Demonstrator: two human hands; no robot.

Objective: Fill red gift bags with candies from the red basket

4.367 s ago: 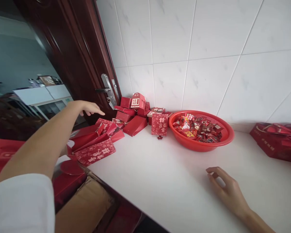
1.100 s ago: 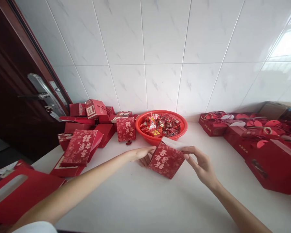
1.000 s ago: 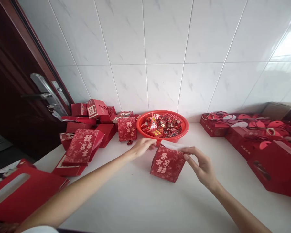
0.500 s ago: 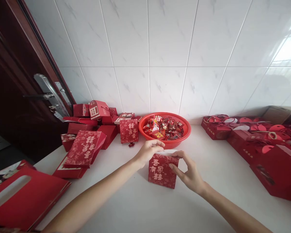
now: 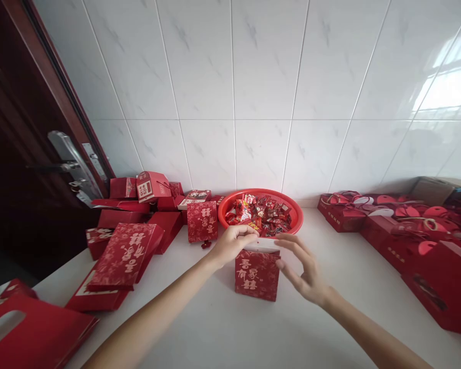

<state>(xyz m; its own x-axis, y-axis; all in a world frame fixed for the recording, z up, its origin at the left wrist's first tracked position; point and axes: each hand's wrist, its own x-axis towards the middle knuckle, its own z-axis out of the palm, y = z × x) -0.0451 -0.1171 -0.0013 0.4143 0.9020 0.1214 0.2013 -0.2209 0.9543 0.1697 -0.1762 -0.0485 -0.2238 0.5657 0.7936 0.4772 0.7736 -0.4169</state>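
Observation:
A small red gift box (image 5: 256,277) with pale Chinese characters stands upright on the white table in front of me. Its white-lined top flap (image 5: 262,245) is raised at the back. My left hand (image 5: 236,243) pinches the left edge of that flap between thumb and fingers. On the other side, my right hand (image 5: 303,266) has its fingers apart close to the box's upper right edge; it grips nothing. Just behind the box sits a red plastic basket (image 5: 297,212) holding many wrapped candies (image 5: 267,210).
Several red boxes (image 5: 119,256) lie piled at the left, below a door handle (image 5: 71,161). A box with characters (image 5: 202,221) stands left of the basket. Rows of red boxes with cords (image 5: 392,241) fill the right side. A tiled wall (image 5: 265,154) closes off the back.
My right hand has let go of the box's top edge and its fingers have spread. The flap stands more open, still held by my left hand. The camera view has tilted slightly upward.

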